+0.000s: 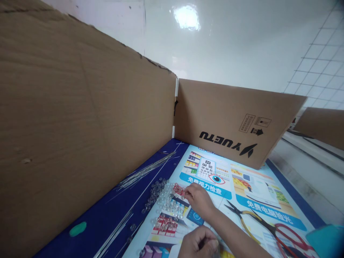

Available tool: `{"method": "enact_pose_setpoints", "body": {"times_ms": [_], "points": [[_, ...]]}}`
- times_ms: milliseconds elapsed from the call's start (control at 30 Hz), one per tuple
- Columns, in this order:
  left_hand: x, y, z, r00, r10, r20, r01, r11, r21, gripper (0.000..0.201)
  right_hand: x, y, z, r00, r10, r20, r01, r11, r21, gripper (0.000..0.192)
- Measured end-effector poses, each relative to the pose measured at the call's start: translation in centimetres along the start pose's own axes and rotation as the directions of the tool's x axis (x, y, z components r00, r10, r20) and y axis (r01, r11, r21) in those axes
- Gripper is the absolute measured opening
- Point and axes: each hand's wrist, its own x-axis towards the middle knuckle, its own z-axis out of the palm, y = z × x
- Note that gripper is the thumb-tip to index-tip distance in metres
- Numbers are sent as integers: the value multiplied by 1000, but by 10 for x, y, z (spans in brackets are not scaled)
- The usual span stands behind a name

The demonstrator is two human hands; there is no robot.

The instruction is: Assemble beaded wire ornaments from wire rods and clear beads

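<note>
My right hand [199, 201] reaches in from the lower right, its fingertips pinched together at the edge of a spread of clear round beads [169, 206]. Whether a bead sits between those fingertips is too small to tell. Closer to me, my left hand [199, 243] is curled with thumb and fingers closed; anything inside it is hidden. Right of my hands lie pliers with yellow handles [243, 218] and scissors with red handles [291, 234]. A bundle of thin silvery wires [150, 170] rests left of the beads, with more wires [115, 234] nearer me.
A tall cardboard panel [88, 107] stands along the left, and another printed panel [228, 114] closes the far side. Beneath everything is a printed poster sheet [225, 190] with a dark blue border. A green patch [77, 229] and a teal object [326, 240] lie at either side.
</note>
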Motion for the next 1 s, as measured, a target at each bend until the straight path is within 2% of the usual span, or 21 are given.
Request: {"method": "enact_pose_setpoints", "body": {"times_ms": [200, 267, 333, 367, 400, 467, 500, 567, 700, 867, 1000], "points": [[-2, 7, -2, 1000, 5, 6, -5, 1000, -12, 16, -1, -4, 2, 998, 56, -5, -55, 984, 169, 12], [-2, 9, -3, 1000, -12, 9, 12, 1000, -10, 18, -10, -7, -6, 996, 85, 16, -86, 964, 253, 15], [-3, 11, -3, 1000, -24, 3, 24, 1000, 2, 20, -27, -10, -19, 990, 127, 62, -141, 905, 401, 19], [-3, 11, -3, 1000, -23, -4, 23, 1000, 19, 21, -38, -11, -26, 977, 179, 112, -210, 762, 612, 19], [-4, 11, -2, 1000, -15, -16, 16, 999, 40, 23, -49, -13, -33, 964, 217, 152, -252, 580, 775, 19], [-5, 11, -2, 999, 12, -38, -9, 997, 76, 26, -72, -15, -44, 941, 266, 209, -284, 287, 915, 18], [-5, 11, -2, 999, 24, -46, -20, 996, 85, 28, -83, -15, -47, 933, 281, 226, -285, 191, 939, 17], [-7, 13, -2, 998, 29, -57, -24, 996, 88, 32, -100, -14, -50, 919, 310, 243, -279, 76, 957, 18], [-9, 15, -2, 997, -10, -76, 18, 994, 104, 35, -116, -11, -49, 910, 333, 248, -261, -7, 965, 20], [-10, 14, -1, 991, -54, -120, 67, 992, 105, 39, -117, -10, -53, 931, 299, 207, -209, -26, 978, 20], [-10, 14, -1, 988, -65, -137, 80, 991, 107, 39, -117, -9, -56, 927, 310, 210, -205, -48, 978, 22]]}}
